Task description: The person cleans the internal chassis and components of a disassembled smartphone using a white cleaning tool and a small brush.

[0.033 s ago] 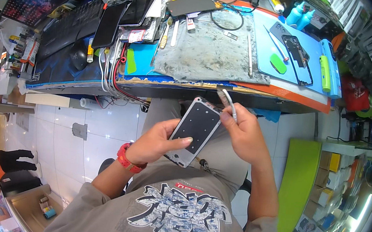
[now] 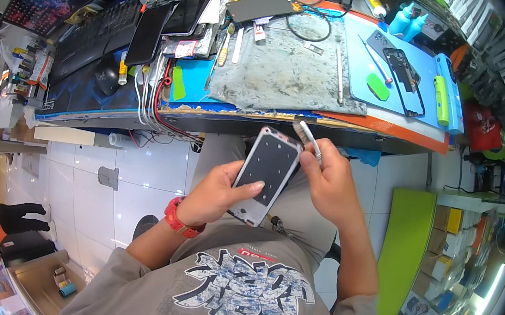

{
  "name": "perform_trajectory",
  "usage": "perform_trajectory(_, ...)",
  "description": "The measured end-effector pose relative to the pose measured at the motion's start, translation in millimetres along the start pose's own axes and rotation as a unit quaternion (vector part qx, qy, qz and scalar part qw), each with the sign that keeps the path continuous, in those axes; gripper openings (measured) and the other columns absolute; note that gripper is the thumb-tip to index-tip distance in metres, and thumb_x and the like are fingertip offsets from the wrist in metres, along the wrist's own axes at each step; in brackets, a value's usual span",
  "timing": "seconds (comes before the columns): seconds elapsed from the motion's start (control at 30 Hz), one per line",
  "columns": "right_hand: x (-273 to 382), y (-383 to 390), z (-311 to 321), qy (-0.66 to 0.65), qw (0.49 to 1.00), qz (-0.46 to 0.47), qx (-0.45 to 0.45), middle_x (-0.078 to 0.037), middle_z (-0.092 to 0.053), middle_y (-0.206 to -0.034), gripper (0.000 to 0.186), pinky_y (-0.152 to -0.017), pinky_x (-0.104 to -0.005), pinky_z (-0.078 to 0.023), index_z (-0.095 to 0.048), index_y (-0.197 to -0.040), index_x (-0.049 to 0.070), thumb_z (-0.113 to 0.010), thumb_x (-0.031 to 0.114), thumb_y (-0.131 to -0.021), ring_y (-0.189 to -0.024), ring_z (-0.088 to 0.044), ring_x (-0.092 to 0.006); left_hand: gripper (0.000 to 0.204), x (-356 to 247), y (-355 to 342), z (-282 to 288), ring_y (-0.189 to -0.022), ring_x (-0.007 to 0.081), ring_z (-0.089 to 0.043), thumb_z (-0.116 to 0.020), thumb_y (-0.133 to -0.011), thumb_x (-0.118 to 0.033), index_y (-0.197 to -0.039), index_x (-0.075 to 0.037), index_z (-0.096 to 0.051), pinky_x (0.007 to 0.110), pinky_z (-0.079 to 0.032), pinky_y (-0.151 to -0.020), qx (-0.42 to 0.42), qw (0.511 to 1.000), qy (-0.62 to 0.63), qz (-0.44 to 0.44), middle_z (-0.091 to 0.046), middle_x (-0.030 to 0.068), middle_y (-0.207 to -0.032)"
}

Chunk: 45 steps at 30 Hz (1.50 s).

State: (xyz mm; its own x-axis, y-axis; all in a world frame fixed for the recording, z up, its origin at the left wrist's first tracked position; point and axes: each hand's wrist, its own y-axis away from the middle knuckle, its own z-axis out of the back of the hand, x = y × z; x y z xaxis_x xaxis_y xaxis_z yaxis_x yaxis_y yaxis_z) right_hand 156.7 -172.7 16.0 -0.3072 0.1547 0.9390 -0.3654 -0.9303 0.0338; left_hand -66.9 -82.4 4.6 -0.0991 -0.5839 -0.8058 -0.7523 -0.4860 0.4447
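Note:
Over my lap, my left hand (image 2: 217,196) grips a phone frame (image 2: 245,204) by its lower part, fingers behind and thumb lying across the front. The frame has a silver-grey rim and a black inner panel with several small light dots. It tilts slightly, its top end leaning right toward the bench. My right hand (image 2: 330,179) is closed on a small white-handled brush (image 2: 312,139), pinched between thumb and fingers. The bristles point up and left, close to the frame's upper right corner. Whether they touch it I cannot tell.
Ahead is a bench with a stained grey mat (image 2: 282,75), tweezers (image 2: 339,76) and a blue mat (image 2: 358,57) bearing another phone frame (image 2: 403,82). Dark phones (image 2: 148,35) are stacked left, near hanging cables (image 2: 151,96). A glass display case (image 2: 448,266) stands right.
The phone frame has turned a little more upright, its top shifting slightly left and up. My left hand has moved slightly right with it. The brush in my right hand has shifted only slightly.

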Motion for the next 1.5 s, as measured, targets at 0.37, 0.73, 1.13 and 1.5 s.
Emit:
perform_trajectory(0.37,-35.5,-12.8,33.5,0.405,0.864,0.267,-0.138,-0.009,-0.051,-0.074,0.034,-0.052,-0.0416,-0.043,-0.054,-0.074,0.012,-0.078,0.031,-0.089,-0.064,-0.057,-0.0276,0.034,5.0,-5.9,-4.4,-0.097,0.0090,-0.067,-0.070,-0.104,-0.017,-0.131,0.003,-0.063,0.028,-0.056,-0.086,-0.034,0.997,-0.063,-0.033,-0.072,0.0043,-0.114)
perform_trajectory(0.73,-13.5,20.2,9.2,0.359,0.885,0.295,-0.022,-0.008,-0.051,-0.066,0.038,-0.050,-0.0426,-0.044,-0.053,-0.071,0.011,-0.079,0.031,-0.090,-0.055,-0.057,-0.0284,0.028,17.7,-7.1,-6.7,-0.104,0.0074,-0.065,-0.063,-0.108,-0.013,-0.131,0.002,-0.061,0.028,-0.054,-0.092,-0.037,0.997,-0.016,-0.062,-0.072,0.0033,-0.116)
perform_trajectory(1.13,-34.1,8.7,17.7,0.393,0.886,0.237,-0.071,-0.008,-0.053,-0.072,0.033,-0.050,-0.0434,-0.044,-0.056,-0.075,0.010,-0.074,0.028,-0.096,-0.060,-0.058,-0.0282,0.040,18.2,-5.9,-7.6,-0.121,0.0116,-0.061,-0.058,-0.109,-0.010,-0.146,0.003,-0.050,0.031,-0.050,-0.105,-0.045,0.996,-0.008,-0.077,-0.066,0.0067,-0.133)
perform_trajectory(1.5,-26.7,12.5,17.1,0.315,0.910,0.251,-0.094,-0.014,-0.054,-0.070,0.026,-0.053,-0.0461,-0.042,-0.059,-0.077,0.004,-0.071,0.016,-0.097,-0.060,-0.056,-0.0344,0.038,21.9,-4.0,-5.2,-0.113,0.0110,-0.065,-0.059,-0.109,-0.013,-0.143,0.002,-0.052,0.031,-0.054,-0.098,-0.016,0.998,-0.032,-0.047,-0.068,0.0071,-0.127)
